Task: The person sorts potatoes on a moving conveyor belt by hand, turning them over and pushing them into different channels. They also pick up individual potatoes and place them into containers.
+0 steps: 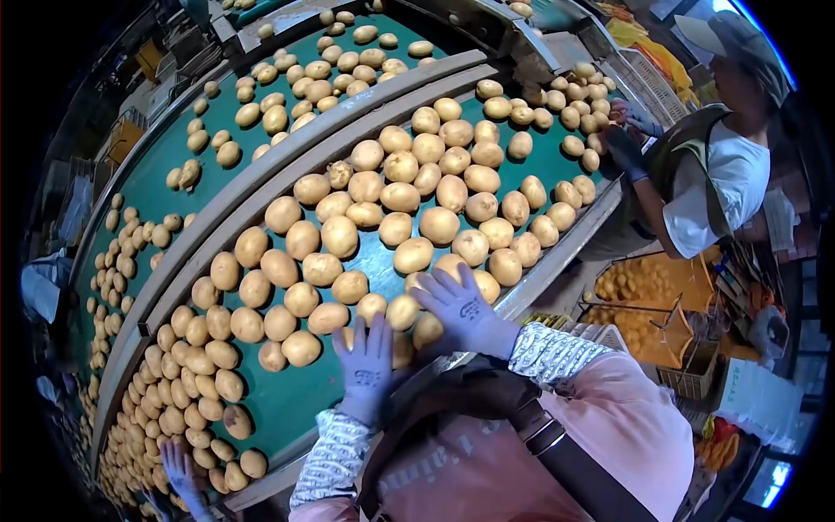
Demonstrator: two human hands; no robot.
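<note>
Many potatoes lie on a green conveyor belt in front of me. My left hand, in a grey-purple glove, reaches over the belt's near edge with its fingers stretched apart, up against the nearest potatoes. To its right, my right hand, gloved alike, lies palm down with spread fingers over potatoes at the near side. Between the two hands sit a few potatoes, one partly in shadow. Neither hand is closed round a potato.
A metal divider separates this belt from a second belt with more potatoes. At the right a co-worker handles potatoes. Another person's gloved hand reaches in at lower left. Orange mesh bags stand beside the belt.
</note>
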